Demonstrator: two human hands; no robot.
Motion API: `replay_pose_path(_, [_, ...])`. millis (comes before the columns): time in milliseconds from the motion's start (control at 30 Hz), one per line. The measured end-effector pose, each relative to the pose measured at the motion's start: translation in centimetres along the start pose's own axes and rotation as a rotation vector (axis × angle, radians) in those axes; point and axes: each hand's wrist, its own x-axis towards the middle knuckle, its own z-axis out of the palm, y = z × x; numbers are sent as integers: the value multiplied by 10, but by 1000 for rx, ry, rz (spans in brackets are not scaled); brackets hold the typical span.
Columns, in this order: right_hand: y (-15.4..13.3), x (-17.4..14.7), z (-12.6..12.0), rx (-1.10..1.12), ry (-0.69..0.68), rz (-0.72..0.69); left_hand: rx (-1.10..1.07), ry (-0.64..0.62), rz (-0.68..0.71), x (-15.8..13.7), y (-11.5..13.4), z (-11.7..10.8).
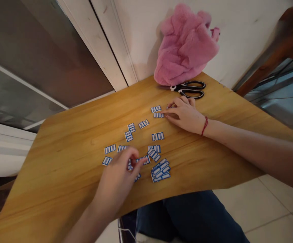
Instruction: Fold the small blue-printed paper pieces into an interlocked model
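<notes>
Nearest you, below the table edge, are your legs in dark blue cloth trousers (192, 216), and above them your left hand (121, 170) is curled over the smooth, yellow-brown wood-grained tabletop (67, 145). Its thumb and forefinger bend toward each other with a gap between them, the thumb touching a small, flat white card with blue-outlined bars (143, 160); you cannot tell here whether that card is pinched. Just right of this hand, similar flat pieces overlap in an untidy heap (161, 171), with a crossed group (153, 153) slightly farther out. Two single pieces lie just left of the same hand, and others are partly hidden under it. Beyond its knuckles, two cards touch in a stepped pair (130, 132). Your right hand (186, 114) reaches in low, a thin red cord bracelet (205, 126) round its wrist; its fingertips touch a barred card (159, 115), though their grip cannot be told. Past that hand lie scissors with black, white-lined loop handles (192, 89), and behind them a soft, rumpled pink plush bundle (184, 47) leans against the smooth, off-white wall (240, 33).
</notes>
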Motion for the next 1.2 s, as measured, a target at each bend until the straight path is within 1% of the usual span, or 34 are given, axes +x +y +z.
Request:
replay_pose_path(33, [0, 0, 0, -3, -5, 0, -34, 39, -20, 6, -9, -8])
replay_pose_path(100, [-1, 0, 0, -15, -13, 1, -93, 66, 19, 21, -29, -27])
replay_pose_path(133, [-1, 0, -1, -20, -12, 2, -96, 55, 59, 29, -39, -35])
replay_pose_path(200, [-1, 0, -1, -21, -2, -2, -18, 21, 134, 43, -59, -48])
replay_pose_path(267, [-1, 1, -1, -13, 17, -1, 67, -35, 200, 52, -74, -54])
replay_pose_path(367, [1, 2, 1, 14, 47, 15, 103, -138, 254, 56, -86, -51])
replay_pose_path(433, [1, 2, 2, 29, 57, 22, 94, -170, 250, 55, -88, -45])
replay_pose_path(567, [2, 3, 4, 25, 58, 18, 88, -112, 261, 50, -85, -38])
replay_pose_path(667, [2, 3, 3, 10, 45, 21, 38, -106, 263, 48, -83, -37])
replay_pose_path(767, [1, 2, 2, 9, 40, 23, -68, -139, 189, 46, -82, -39])
replay_pose_path(867, [-1, 1, 2, 39, 46, 28, -219, -186, 95, 41, -81, -45])
replay_pose_path(967, [-2, 1, 2, 68, 50, 44, -330, -220, 52, 37, -77, -50])
replay_pose_path(1067, [-2, 1, 0, 73, 66, 54, -378, -182, 26, 37, -75, -49])
replay_pose_path(1200, [-9, 0, -6, 65, 76, 28, -394, -54, -16, 42, -73, -41])
